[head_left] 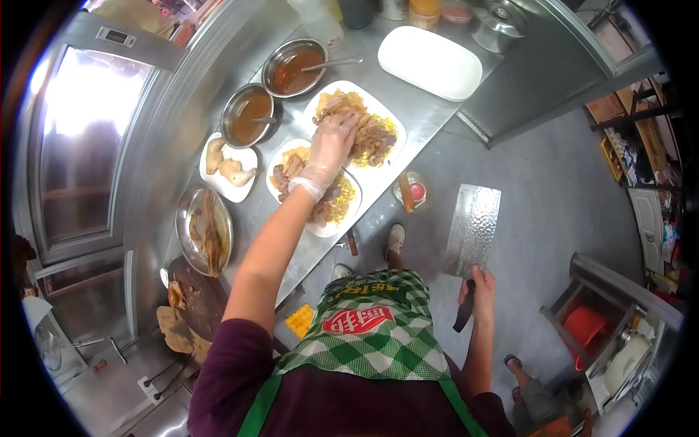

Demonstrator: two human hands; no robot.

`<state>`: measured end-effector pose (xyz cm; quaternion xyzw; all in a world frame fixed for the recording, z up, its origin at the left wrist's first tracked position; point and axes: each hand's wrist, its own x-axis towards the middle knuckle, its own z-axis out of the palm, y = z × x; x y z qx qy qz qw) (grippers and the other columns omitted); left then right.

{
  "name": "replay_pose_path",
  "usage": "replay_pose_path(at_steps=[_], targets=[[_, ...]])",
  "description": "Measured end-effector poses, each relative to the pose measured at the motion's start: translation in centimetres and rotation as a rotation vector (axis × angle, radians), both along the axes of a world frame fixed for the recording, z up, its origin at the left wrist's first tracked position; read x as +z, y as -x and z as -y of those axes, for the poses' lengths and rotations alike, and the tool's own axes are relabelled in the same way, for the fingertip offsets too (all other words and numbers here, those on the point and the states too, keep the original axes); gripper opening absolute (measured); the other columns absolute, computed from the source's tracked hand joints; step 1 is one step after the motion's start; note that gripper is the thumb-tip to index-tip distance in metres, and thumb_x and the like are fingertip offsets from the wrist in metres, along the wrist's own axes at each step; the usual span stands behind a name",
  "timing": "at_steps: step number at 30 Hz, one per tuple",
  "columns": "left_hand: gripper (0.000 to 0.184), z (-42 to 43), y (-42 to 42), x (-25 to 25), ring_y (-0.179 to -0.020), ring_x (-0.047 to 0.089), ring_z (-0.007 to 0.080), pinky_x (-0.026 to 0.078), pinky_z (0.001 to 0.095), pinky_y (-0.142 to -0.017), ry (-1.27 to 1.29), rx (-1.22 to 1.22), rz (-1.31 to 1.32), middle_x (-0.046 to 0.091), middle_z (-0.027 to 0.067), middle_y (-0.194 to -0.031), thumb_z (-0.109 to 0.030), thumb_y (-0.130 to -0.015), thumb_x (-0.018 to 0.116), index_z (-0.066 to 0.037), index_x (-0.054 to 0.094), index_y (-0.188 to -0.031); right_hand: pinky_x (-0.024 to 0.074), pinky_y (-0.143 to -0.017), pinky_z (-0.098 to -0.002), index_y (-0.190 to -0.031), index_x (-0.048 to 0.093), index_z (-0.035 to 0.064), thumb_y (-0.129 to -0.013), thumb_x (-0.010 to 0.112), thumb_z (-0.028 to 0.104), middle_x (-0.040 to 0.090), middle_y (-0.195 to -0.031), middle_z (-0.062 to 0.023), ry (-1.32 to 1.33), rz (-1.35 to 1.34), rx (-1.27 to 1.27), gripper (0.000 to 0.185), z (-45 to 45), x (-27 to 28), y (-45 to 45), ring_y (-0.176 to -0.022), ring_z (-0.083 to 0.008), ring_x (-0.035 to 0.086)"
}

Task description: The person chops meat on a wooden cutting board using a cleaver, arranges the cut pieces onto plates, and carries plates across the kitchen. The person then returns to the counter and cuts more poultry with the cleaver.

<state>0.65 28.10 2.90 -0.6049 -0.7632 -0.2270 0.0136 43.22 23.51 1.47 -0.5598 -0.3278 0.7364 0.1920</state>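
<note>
My left hand [333, 146], in a clear plastic glove, reaches over the counter. Its fingers are drawn together on the chopped meat [373, 142] on the farther white plate [397, 125], their tips partly hidden. Under my wrist lies a second white plate [354, 210] with more meat [287, 169] and yellow bits; my forearm covers part of it. My right hand [480, 288] grips the dark handle of a cleaver [472, 231]. Its wide hammered blade points away from me, above the floor and off the counter.
Two metal bowls [266, 71] [227, 125] of sauce with spoons stand beside the plates. A small plate [240, 195] of pale meat, an oval metal dish [183, 234] and a chopping board [200, 295] are at left. A white tray [429, 62] lies at the back. Another person's leg [520, 375] shows lower right.
</note>
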Motion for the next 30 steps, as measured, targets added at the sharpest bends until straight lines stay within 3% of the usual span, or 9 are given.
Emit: replay_pose_path(at_steps=[7, 14, 20, 22, 25, 26, 28, 29, 30], targets=[[0.023, -1.0, -0.8, 0.7, -0.101, 0.054, 0.0299, 0.043, 0.0395, -0.088, 0.068, 0.159, 0.108, 0.06, 0.0124, -0.105, -0.012, -0.083, 0.058, -0.003, 0.064, -0.104, 0.0371, -0.033, -0.0277, -0.078, 0.046, 0.0067, -0.094, 0.048, 0.03, 0.046, -0.049, -0.004, -0.001, -0.028, 0.033, 0.028, -1.3, 0.5, 0.9, -0.033, -0.0161, 0.045], [0.055, -1.2, -0.7, -2.1, -0.137, 0.02, 0.0306, 0.016, 0.0423, -0.111, 0.412, -0.027, -0.144, 0.025, 0.0176, -0.146, -0.036, -0.097, 0.029, -0.003, 0.029, -0.14, 0.0375, -0.034, -0.0275, -0.082, 0.047, 0.0046, -0.094, 0.048, 0.03, 0.045, -0.049, -0.0041, -0.01, -0.059, 0.009, 0.028, -1.6, 0.7, 1.1, -0.033, -0.0158, 0.044], [0.053, 8.5, 1.6, 6.0, -0.122, 0.044, 0.0257, 0.033, 0.0363, -0.102, -0.274, 0.466, 0.781, 0.046, 0.0157, -0.132, -0.039, -0.099, 0.029, 0.0, 0.041, -0.132, 0.0373, -0.036, -0.0261, -0.089, 0.05, 0.0033, -0.093, 0.05, 0.025, 0.046, -0.053, -0.0036, -0.044, -0.093, 0.147, 0.022, -3.1, 3.9, 5.1, -0.037, -0.0145, 0.046], [0.042, 15.4, 2.3, 5.2, -0.1, 0.055, 0.0202, 0.041, 0.032, -0.093, -0.439, 0.552, 0.724, 0.058, 0.0137, -0.116, -0.03, -0.099, 0.035, 0.0, 0.05, -0.123, 0.0369, -0.038, -0.0242, -0.093, 0.055, 0.0007, -0.092, 0.051, 0.028, 0.048, -0.054, -0.0008, -0.099, -0.082, 0.352, 0.027, -3.2, 5.4, 9.7, -0.04, -0.0102, 0.047], [0.038, 25.4, -1.4, 7.4, -0.097, 0.056, 0.0179, 0.042, 0.0321, -0.091, -0.058, 0.599, 0.799, 0.061, 0.0112, -0.106, -0.027, -0.097, 0.04, 0.001, 0.052, -0.12, 0.0376, -0.042, -0.0257, -0.078, 0.054, 0.0028, -0.092, 0.051, 0.025, 0.05, -0.055, -0.0013, -0.274, -0.153, 0.663, 0.027, -0.1, 7.8, 19.7, -0.046, -0.0096, 0.048], [0.037, 28.3, -2.6, 7.0, -0.097, 0.056, 0.0174, 0.042, 0.032, -0.09, 0.026, 0.527, 0.851, 0.062, 0.01, -0.102, -0.026, -0.096, 0.042, 0.001, 0.053, -0.119, 0.0396, -0.044, -0.0231, -0.1, 0.057, 0.0007, -0.093, 0.051, 0.025, 0.049, -0.061, 0.0006, -0.452, -0.285, 0.795, 0.026, 2.4, 6.2, 22.9, -0.051, -0.0067, 0.047], [0.037, 30.5, -6.5, 9.4, -0.094, 0.056, 0.0179, 0.043, 0.0316, -0.088, 0.107, 0.548, 0.983, 0.06, 0.0091, -0.101, -0.025, -0.093, 0.05, 0.001, 0.052, -0.119, 0.0403, -0.047, -0.03, -0.096, 0.057, -0.0015, -0.092, 0.052, 0.02, 0.052, -0.062, -0.0035, -0.805, -0.562, 0.796, 0.022, 9.5, 4.7, 30.6, -0.053, -0.0127, 0.048], [0.039, 33.3, -7.4, 8.4, -0.094, 0.056, 0.0179, 0.043, 0.0313, -0.088, 0.051, 0.61, 1.069, 0.06, 0.0092, -0.102, -0.024, -0.091, 0.052, 0.001, 0.05, -0.12, 0.0427, -0.053, -0.0429, -0.081, 0.053, 0.0014, -0.09, 0.052, 0.021, 0.055, -0.065, -0.021, -0.565, -0.494, 0.946, 0.022, 13.0, 7.4, 33.2, -0.06, -0.0377, 0.055], [0.041, 36.4, -7.9, 6.3, -0.094, 0.056, 0.0179, 0.043, 0.0311, -0.088, -0.006, 0.668, 1.155, 0.059, 0.0092, -0.104, -0.024, -0.09, 0.055, 0.001, 0.048, -0.121, 0.0418, -0.054, -0.0464, -0.08, 0.051, 0.0022, -0.091, 0.051, 0.023, 0.055, -0.064, -0.02, -0.657, -0.527, 0.883, 0.023, 17.6, 7.9, 35.3, -0.061, -0.0399, 0.055]])
